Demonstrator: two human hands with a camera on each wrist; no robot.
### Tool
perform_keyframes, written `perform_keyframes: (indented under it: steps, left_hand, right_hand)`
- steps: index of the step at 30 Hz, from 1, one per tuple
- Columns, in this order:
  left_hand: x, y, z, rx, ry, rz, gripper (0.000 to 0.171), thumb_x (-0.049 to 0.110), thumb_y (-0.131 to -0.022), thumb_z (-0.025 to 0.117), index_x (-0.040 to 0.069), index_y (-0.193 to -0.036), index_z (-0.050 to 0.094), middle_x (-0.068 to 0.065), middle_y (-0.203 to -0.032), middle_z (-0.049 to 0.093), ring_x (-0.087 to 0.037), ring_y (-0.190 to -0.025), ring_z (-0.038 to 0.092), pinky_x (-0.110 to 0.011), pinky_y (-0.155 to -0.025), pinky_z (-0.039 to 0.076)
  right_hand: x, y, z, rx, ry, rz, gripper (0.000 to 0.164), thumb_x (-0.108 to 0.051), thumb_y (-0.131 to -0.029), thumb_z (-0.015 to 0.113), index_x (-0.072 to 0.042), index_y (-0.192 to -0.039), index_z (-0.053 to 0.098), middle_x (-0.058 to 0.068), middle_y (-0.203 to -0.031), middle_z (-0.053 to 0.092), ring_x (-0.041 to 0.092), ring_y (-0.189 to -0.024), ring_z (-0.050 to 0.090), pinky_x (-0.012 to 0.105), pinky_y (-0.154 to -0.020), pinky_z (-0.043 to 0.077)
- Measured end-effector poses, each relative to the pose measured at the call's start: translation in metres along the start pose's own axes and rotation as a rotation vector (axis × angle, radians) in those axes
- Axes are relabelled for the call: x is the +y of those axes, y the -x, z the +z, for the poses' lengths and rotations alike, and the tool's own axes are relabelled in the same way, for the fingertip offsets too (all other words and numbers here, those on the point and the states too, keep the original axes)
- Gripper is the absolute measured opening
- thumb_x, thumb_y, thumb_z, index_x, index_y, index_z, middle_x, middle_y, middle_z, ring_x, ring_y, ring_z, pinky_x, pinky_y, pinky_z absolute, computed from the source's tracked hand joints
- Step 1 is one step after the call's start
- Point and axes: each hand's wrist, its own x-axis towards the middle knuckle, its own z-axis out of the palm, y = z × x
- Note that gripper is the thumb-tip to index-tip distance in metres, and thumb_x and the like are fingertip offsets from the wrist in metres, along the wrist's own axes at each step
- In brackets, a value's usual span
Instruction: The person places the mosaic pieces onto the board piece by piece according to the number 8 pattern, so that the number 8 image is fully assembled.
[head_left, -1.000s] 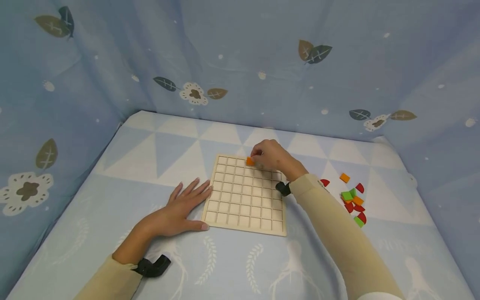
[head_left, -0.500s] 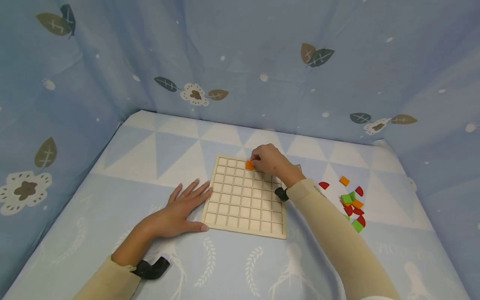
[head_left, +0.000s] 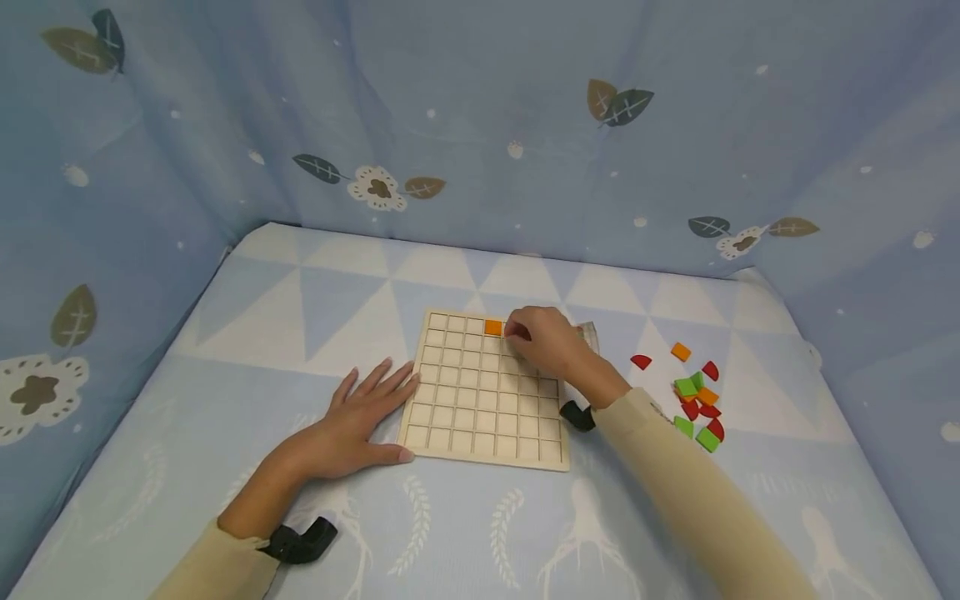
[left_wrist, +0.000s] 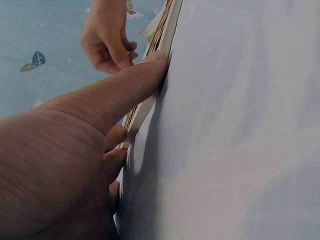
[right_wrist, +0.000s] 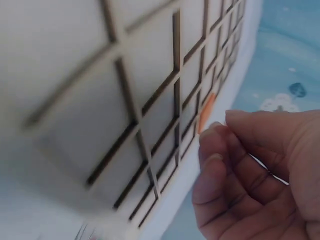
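Observation:
A pale wooden grid board [head_left: 480,400] lies on the table, its cells bare apart from an orange square tile [head_left: 492,327] in the far row. My left hand [head_left: 360,429] rests flat with spread fingers against the board's left edge; in the left wrist view its thumb [left_wrist: 135,77] lies along that edge. Over the far right part of the board is my right hand [head_left: 543,337], fingers loosely bent, just right of the orange tile. The right wrist view shows its fingertips [right_wrist: 215,131] beside the orange tile [right_wrist: 206,114], with nothing visible between thumb and forefinger.
To the right of the board lies a loose pile of red quarter-round, green and orange pieces [head_left: 696,396]. A red piece [head_left: 641,362] and an orange square [head_left: 680,352] lie apart from it. A pale patterned item [head_left: 588,335] shows behind the right wrist. A curtain [head_left: 480,125] borders the table.
The orange tile, earlier between my right fingers, now lies flat in its cell. My right hand has let go and shifted slightly right. The left hand stays at the board's edge.

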Motion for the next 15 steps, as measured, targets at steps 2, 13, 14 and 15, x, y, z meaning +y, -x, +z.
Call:
perform_keyframes:
  steps: [2,13,14,15]
  left_hand:
    - [0.001,0.000,-0.001,-0.005,0.000,-0.008,0.098,0.044,-0.090,0.081,0.007,-0.165,0.031,-0.011,-0.173,0.019,-0.040,-0.159,0.001,-0.067,-0.119,-0.009]
    - [0.002,0.000,-0.003,-0.037,0.015,-0.038,0.097,0.046,-0.092,0.079,0.010,-0.166,0.028,-0.009,-0.174,0.016,-0.038,-0.160,-0.002,-0.066,-0.120,-0.011]
    - [0.002,0.000,-0.002,-0.036,0.018,-0.035,0.097,0.046,-0.092,0.079,0.010,-0.166,0.028,-0.009,-0.174,0.016,-0.038,-0.160,-0.002,-0.066,-0.120,-0.011]
    - [0.002,-0.001,-0.001,-0.035,0.019,-0.032,0.097,0.046,-0.092,0.079,0.010,-0.167,0.027,-0.009,-0.174,0.016,-0.038,-0.160,-0.002,-0.066,-0.120,-0.011]
  right_hand:
    - [0.002,0.015,-0.005,0.015,-0.012,-0.008,0.008,-0.010,-0.102,0.067,-0.008,-0.102,0.075,0.001,-0.094,0.070,0.017,-0.082,0.062,0.036,-0.075,0.054]
    - [0.031,0.095,-0.041,0.066,0.005,0.052,0.008,-0.012,-0.099,0.073,-0.008,-0.105,0.075,-0.002,-0.094,0.071,0.016,-0.087,0.065,0.038,-0.075,0.054]
    - [0.035,0.102,-0.045,0.072,0.008,0.071,0.008,-0.013,-0.099,0.073,-0.009,-0.105,0.076,-0.002,-0.095,0.071,0.016,-0.087,0.064,0.038,-0.074,0.054]
    - [0.040,0.110,-0.048,0.078,0.011,0.087,0.008,-0.013,-0.099,0.073,-0.009,-0.105,0.076,-0.003,-0.095,0.071,0.016,-0.087,0.064,0.038,-0.074,0.054]
